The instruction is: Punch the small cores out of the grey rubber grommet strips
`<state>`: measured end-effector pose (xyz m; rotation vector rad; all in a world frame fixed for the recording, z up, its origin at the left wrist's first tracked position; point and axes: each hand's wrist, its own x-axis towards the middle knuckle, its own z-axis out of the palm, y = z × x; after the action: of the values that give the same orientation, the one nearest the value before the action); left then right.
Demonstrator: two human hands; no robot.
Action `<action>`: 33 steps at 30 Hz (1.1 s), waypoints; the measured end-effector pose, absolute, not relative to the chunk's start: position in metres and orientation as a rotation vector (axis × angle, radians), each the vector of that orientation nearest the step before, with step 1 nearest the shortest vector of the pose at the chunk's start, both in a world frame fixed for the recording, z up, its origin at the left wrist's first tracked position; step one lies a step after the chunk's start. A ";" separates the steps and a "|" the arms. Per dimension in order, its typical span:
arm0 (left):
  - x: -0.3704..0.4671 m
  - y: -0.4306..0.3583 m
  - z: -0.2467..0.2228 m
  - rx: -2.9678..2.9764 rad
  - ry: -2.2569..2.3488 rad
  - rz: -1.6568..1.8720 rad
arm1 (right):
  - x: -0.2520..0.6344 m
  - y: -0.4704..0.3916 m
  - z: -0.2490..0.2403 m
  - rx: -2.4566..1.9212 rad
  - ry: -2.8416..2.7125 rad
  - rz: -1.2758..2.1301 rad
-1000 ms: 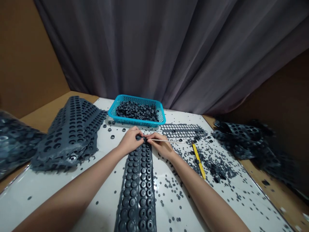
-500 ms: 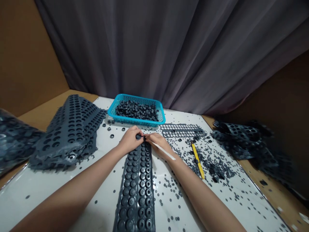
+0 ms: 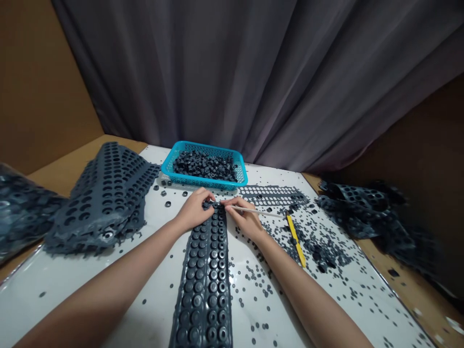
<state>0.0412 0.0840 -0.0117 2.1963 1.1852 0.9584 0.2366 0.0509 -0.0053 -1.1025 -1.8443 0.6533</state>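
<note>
A long black rubber sheet (image 3: 205, 270) with rows of raised round parts runs away from me on the table. At its far end, my left hand (image 3: 195, 209) is closed on the edge, with thumb and forefinger bent over it. My right hand (image 3: 246, 218) is closed in a pinch around a thin white stick tool (image 3: 264, 211), just right of the same end. The tool lies nearly level, its back end pointing right. Its front tip, by the last row between the hands, is too small to make out clearly.
Behind my hands stands a blue basket (image 3: 205, 182) of small black rubber parts. A perforated sheet (image 3: 271, 195) and a yellow cutter (image 3: 296, 240) lie right, among scattered black discs. Left are piled perforated sheets (image 3: 105, 193) and a plastic bag (image 3: 23, 212); black scraps (image 3: 366, 212) lie far right.
The white stick has swung from slanting down toward me to nearly level, pointing right. My right hand has turned with it. My left hand stays at the sheet's far end.
</note>
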 end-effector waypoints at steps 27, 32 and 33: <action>0.029 0.089 -0.006 2.294 1.073 0.638 | 0.236 0.056 -0.016 -0.846 -2.352 0.246; 0.030 0.096 -0.008 2.276 1.134 0.558 | 0.237 0.063 -0.022 -0.878 -2.425 0.123; 0.031 0.097 -0.008 2.272 1.138 0.549 | 0.238 0.064 -0.022 -0.902 -2.397 0.115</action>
<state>0.0306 0.0971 -0.0081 2.2718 1.1379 0.5494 0.2375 0.0641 -0.0215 -0.9019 -2.3972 0.1148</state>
